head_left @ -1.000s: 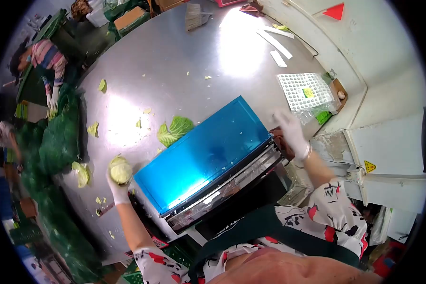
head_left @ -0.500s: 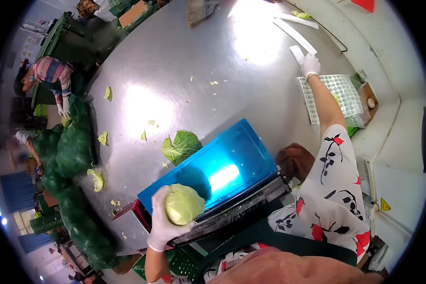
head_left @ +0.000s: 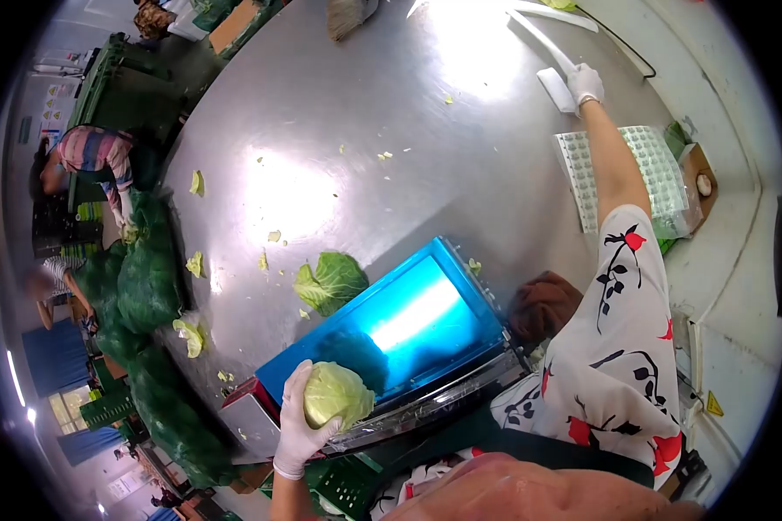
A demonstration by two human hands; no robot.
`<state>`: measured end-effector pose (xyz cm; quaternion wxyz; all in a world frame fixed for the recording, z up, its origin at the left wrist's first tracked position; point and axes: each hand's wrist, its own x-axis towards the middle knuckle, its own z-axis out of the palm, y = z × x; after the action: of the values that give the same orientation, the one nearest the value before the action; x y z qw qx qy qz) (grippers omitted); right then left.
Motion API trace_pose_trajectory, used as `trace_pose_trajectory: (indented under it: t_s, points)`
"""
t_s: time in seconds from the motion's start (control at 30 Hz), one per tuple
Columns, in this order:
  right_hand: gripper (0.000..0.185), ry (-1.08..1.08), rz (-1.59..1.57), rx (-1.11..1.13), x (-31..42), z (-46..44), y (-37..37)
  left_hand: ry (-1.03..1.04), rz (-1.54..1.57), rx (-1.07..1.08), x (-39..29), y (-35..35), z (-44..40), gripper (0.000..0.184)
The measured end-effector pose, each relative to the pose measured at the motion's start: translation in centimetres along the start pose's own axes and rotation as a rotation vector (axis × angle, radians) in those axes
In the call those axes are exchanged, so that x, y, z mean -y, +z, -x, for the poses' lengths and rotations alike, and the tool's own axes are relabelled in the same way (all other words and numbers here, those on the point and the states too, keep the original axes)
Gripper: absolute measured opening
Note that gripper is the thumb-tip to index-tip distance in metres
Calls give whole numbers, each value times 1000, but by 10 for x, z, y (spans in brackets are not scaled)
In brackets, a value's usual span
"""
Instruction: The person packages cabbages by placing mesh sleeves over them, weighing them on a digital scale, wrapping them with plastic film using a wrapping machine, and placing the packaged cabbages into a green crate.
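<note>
My left hand, in a white glove, holds a round pale green cabbage over the near left corner of a machine with a blue top. Far to the upper right, my gloved right hand reaches across the metal table. Its fingers are closed at the near ends of flat white strips: a long strip and a short, wider white strip. A loose cabbage leaf lies just beyond the machine.
Printed label sheets and a cardboard box lie at the right. A brown cloth sits beside the machine. Green net sacks line the left edge, with a person bending over them. A brush lies far off.
My right hand has moved slightly farther out along the white strips. My left hand still holds the cabbage over the machine, tilted a little differently. The whole view has shifted slightly.
</note>
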<state>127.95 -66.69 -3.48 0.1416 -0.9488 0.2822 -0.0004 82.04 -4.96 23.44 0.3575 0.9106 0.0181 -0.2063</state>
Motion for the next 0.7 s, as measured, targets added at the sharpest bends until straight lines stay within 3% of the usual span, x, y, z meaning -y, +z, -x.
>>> trace_pose_trajectory:
  t_s: [0.07,0.27,0.37,0.43,0.5,0.63,0.7]
  points:
    - [34,-19,-48,-127,12,7,2,10,-32,-28,1,0,2,94]
    - [24,-341,-30,-163,29,88,31,13,43,-272,4,18,7,98]
    - [19,-376,-503,-262,28,127,30,-48,-2,-176,10,18,12,99]
    - [25,-310,-718,26,33,202,-26,22,8,-185,15,18,11,96]
    - [26,-424,-766,196,14,272,-71,74,29,-162,16,16,10,94]
    - [22,-576,-517,670,-69,369,-160,235,-9,-192,24,17,8,92]
    - [26,-402,-668,1060,-115,394,-197,331,1,-263,32,20,11,89]
